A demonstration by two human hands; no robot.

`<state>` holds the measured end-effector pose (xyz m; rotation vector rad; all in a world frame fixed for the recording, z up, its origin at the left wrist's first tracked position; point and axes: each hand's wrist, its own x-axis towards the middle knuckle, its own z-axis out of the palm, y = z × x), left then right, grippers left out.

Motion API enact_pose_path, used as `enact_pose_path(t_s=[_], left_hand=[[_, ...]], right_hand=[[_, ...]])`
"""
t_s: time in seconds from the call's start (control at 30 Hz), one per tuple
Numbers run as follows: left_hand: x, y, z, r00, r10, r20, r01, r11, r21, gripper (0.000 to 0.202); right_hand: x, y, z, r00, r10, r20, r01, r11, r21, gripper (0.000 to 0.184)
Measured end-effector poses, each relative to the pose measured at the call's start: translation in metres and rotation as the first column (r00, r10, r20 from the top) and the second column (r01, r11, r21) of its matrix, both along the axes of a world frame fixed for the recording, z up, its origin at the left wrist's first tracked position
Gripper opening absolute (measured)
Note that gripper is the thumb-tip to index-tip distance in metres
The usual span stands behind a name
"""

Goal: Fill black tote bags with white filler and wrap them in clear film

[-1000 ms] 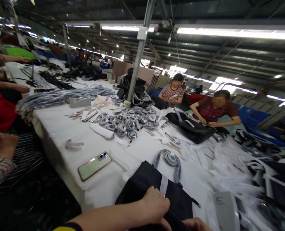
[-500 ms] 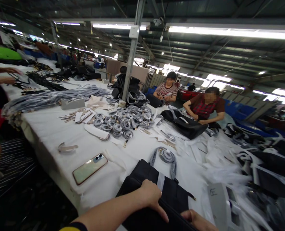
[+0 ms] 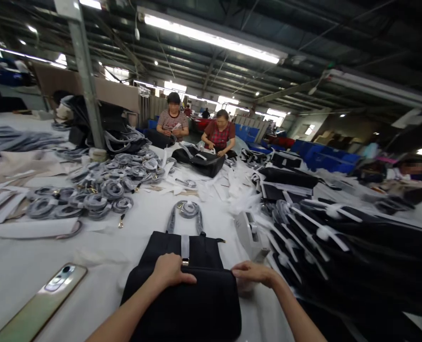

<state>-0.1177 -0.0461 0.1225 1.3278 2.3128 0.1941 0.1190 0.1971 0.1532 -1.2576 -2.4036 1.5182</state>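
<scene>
A black handbag (image 3: 192,306) lies on the white-covered table directly in front of me. My left hand (image 3: 170,271) grips its upper edge near the middle, fingers curled over and thumb along the front. At the bag's right upper corner, my right hand (image 3: 254,273) pinches the edge. Beyond my hands, a grey plastic-wrapped handle (image 3: 199,219) stretches away from the bag, with a wrapped coiled strap (image 3: 186,209) inside its loop. A pale wrapped tab with a gold-coloured fitting (image 3: 185,261) runs down the bag's middle.
A grey tape dispenser (image 3: 248,232) stands right of the bag, beside stacked black bags (image 3: 360,247). Coiled straps (image 3: 113,189) are heaped left, with a phone (image 3: 42,301) nearer me. Two people (image 3: 220,133) work across the table near another black bag (image 3: 205,161). A metal post (image 3: 86,80) rises left.
My view has swung right, so the bag appears more central. My right hand, lower at the bag's edge before, now shows fully at its right upper corner. My left hand stays on the bag.
</scene>
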Motion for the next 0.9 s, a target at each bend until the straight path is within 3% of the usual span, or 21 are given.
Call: enact_pose_path(t_s=[0.13,0.23,0.4,0.5,0.77,0.9], left_hand=[[0.0,0.0,-0.005,1.0,-0.002,-0.009,0.002,1.0,-0.006,0.081],[-0.001,0.0,-0.008,1.0,-0.013,-0.007,0.013,1.0,-0.01,0.081],[-0.002,0.001,-0.011,1.0,-0.011,0.001,0.012,1.0,-0.016,0.081],[-0.003,0.001,-0.013,1.0,0.004,0.007,-0.004,1.0,-0.02,0.081],[-0.006,0.005,-0.016,0.999,0.025,0.039,-0.024,0.999,-0.032,0.078],[-0.009,0.006,-0.019,0.998,0.028,0.056,-0.026,0.999,-0.02,0.074]], right_hand=[[0.027,0.005,0.012,0.981,0.1,0.168,-0.105,0.994,0.02,0.029],[0.042,0.009,0.023,0.963,0.112,0.245,-0.146,0.981,0.125,0.028],[0.063,0.022,0.05,0.937,0.011,0.349,-0.159,0.903,0.399,0.032],[0.072,0.027,0.058,0.895,-0.06,0.442,-0.178,0.86,0.477,0.03],[0.068,0.017,0.042,0.727,-0.222,0.65,-0.244,0.802,0.546,0.013],[0.055,0.005,0.038,0.69,-0.311,0.654,-0.263,0.734,0.627,0.021]])
